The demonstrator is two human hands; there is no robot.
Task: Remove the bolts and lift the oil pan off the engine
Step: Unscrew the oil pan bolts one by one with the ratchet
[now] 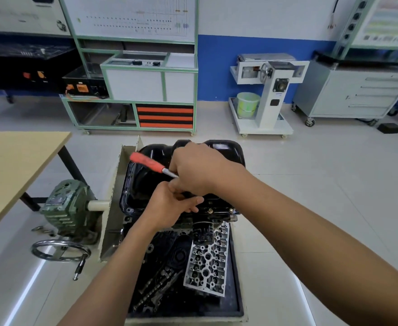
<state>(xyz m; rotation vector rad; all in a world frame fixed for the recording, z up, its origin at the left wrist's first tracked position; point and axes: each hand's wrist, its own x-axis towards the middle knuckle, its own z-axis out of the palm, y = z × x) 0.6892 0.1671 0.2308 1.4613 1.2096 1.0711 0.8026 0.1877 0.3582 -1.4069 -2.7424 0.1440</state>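
R hand [193, 168] grips red-handled tool [146, 162] over oil pan [224, 151]; L hand [169, 205] beside, grip unclear.

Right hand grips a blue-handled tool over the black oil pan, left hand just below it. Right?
Not quite: the handle is red, not blue. The head view shows the right hand gripping the red-handled tool over the black oil pan, with the left hand just below it.
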